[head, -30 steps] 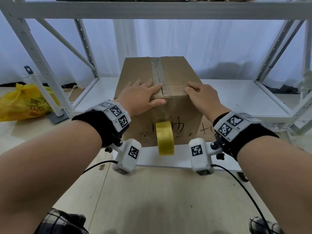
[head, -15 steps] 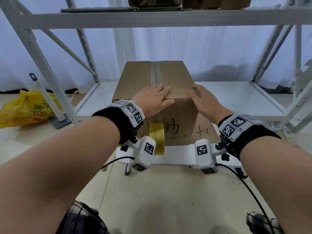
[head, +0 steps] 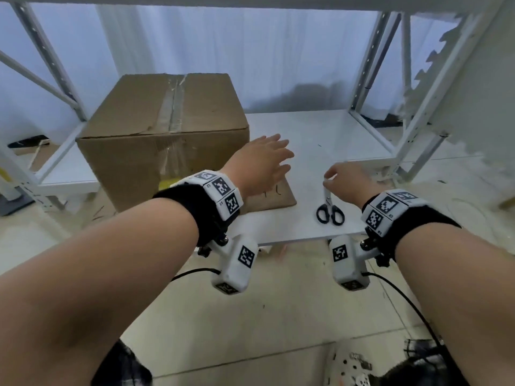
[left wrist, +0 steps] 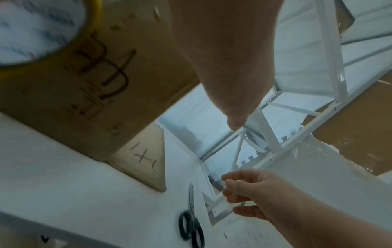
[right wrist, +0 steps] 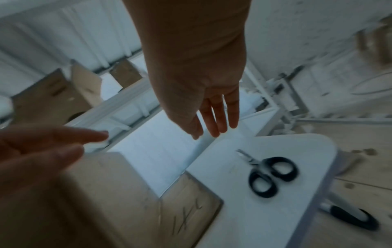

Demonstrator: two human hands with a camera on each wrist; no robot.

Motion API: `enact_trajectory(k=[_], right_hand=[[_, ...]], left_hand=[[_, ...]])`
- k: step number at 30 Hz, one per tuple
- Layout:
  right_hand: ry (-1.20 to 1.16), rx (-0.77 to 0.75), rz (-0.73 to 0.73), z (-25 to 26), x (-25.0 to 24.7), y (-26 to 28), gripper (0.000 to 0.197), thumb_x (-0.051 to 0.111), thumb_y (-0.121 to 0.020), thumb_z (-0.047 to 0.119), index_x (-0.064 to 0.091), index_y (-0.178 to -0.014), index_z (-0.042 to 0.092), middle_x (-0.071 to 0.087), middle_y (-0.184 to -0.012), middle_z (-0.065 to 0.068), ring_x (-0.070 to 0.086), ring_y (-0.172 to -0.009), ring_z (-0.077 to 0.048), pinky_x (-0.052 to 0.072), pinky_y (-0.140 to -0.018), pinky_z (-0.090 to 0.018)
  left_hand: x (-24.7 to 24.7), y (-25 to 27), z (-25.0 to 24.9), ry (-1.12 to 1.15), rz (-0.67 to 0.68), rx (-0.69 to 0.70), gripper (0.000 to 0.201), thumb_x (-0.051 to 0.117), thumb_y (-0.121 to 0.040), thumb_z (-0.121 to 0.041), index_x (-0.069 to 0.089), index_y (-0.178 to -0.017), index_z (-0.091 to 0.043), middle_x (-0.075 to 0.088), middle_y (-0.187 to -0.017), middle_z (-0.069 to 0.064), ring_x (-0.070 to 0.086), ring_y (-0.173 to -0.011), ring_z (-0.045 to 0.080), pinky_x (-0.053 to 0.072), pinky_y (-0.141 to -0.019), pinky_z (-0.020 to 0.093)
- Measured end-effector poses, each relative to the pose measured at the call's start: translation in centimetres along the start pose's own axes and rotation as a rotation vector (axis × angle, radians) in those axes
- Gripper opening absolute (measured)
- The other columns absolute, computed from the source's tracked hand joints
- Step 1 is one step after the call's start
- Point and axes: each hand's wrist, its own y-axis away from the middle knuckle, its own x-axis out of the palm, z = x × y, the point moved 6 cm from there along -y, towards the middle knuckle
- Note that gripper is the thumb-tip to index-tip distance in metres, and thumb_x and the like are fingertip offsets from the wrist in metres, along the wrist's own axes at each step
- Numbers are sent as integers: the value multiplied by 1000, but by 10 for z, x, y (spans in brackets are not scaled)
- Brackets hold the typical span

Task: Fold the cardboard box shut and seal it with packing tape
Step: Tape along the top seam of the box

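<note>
The brown cardboard box (head: 156, 140) stands on the white shelf board (head: 320, 140), flaps folded down, with clear tape along its top seam and down the front. A yellow tape roll (left wrist: 93, 31) hangs against the box front, mostly hidden behind my left wrist in the head view. My left hand (head: 278, 154) hovers open just right of the box, fingers spread, holding nothing. My right hand (head: 330, 181) hangs over the blade end of the black-handled scissors (head: 330, 211), fingers relaxed and empty; whether it touches them I cannot tell.
A flat cardboard piece (head: 276, 196) with pen marks lies beside the box under my left hand. White rack uprights (head: 365, 76) rise at the right and left. The board's front edge (head: 292, 239) drops to the wood floor.
Both hands have come off the box top and moved right. The view has swung right, so the box now sits at the left and the scissors have come into view.
</note>
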Motion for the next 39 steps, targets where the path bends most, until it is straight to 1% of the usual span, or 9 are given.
enact_trajectory(k=[4,6,9,13,19,24,30,36,39], right_hand=[[88,58,17,-34,10,-4,39,44,-99,24,68,-104,-6,68,-105,-21,63,-96,-33,50,-82,-37],[122,80,39,-42,21,-9,36,48,-98,26,68,-103,-4,69,-103,-19,60,-84,-27,45,-62,-30],[156,101,114,-46,40,-20,40,58,-93,27,60,-120,-3,66,-101,-16,50,-80,-21,36,-56,-26],[189,140,144,-50,64,-26,55,59,-92,27,44,-138,0,44,-65,-3,53,-78,-25,40,-54,-26],[138,217,108,-56,74,-30,47,54,-93,13,34,-133,2,58,-116,-20,59,-104,-34,42,-74,-35],[-14,271,31,-50,56,-38,44,59,-91,22,41,-124,0,56,-121,-18,57,-108,-33,39,-73,-31],[-453,100,-205,3,12,-33,45,50,-94,11,37,-136,2,54,-125,-16,53,-114,-31,44,-90,-34],[-676,-197,-369,91,-29,-8,37,58,-86,7,47,-121,9,49,-88,-1,50,-88,-21,47,-86,-39],[-744,-350,-370,142,-38,10,29,63,-88,11,49,-113,13,50,-78,10,56,-80,-11,50,-80,-28]], left_hand=[[37,-24,-12,34,114,-10,40,37,-100,-30,46,-138,-19,39,-149,1,30,-140,18,24,-111,32],[57,-33,-10,25,185,-32,39,37,-100,-32,48,-136,-21,47,-142,1,41,-131,19,36,-104,35],[84,-42,-3,20,278,-73,38,35,-100,-32,50,-133,-21,54,-134,2,50,-121,22,44,-96,38],[96,-51,3,65,276,-105,37,36,-100,-29,54,-130,-18,58,-129,4,53,-116,23,45,-94,38],[98,-56,13,112,259,-117,35,35,-100,-27,61,-120,-15,66,-112,3,59,-101,22,48,-84,36],[78,-50,17,190,162,-133,33,37,-100,-24,62,-117,-12,67,-109,5,59,-98,22,50,-83,37],[29,-27,15,216,-17,-118,29,39,-99,-20,65,-110,-11,67,-97,6,58,-88,21,47,-79,37],[-31,34,34,220,-187,-153,28,44,-98,-22,66,-111,-13,70,-100,2,62,-89,19,49,-80,34],[-54,74,57,196,-254,-229,27,45,-97,-22,65,-114,-17,69,-104,-3,62,-92,14,48,-79,29]])
